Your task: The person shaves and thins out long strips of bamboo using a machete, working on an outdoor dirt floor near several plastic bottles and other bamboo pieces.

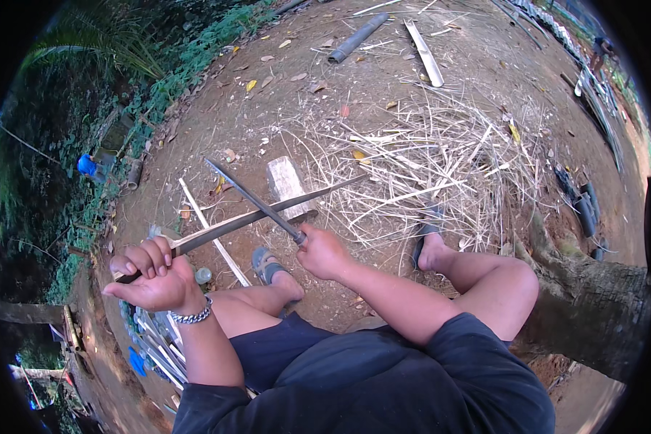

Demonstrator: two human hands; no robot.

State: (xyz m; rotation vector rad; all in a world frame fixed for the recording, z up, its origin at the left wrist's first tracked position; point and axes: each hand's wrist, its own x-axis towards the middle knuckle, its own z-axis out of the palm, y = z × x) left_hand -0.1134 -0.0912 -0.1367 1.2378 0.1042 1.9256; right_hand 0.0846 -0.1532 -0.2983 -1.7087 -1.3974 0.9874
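Note:
My left hand [148, 271] is closed around one end of a long split bamboo strip [224, 228], dark on one side and pale along an edge. The strip slants up to the right, past a pale wood block [286, 181] on the ground. In my right hand [322, 251] is the handle of a long, narrow, dark-bladed knife [249, 195]. Its blade points up and to the left and crosses the strip about midway; whether the two touch I cannot tell. Another pale strip [213, 235] lies on the dirt behind them.
A heap of thin shavings [441, 170] covers the ground ahead and right. Farther off lie a bamboo tube [358, 37] and a split half [424, 54]. Pale strips [163, 343] are bundled at my left, near a small jar [203, 275]. A thick log [593, 311] lies right; a person [602, 52] is far right.

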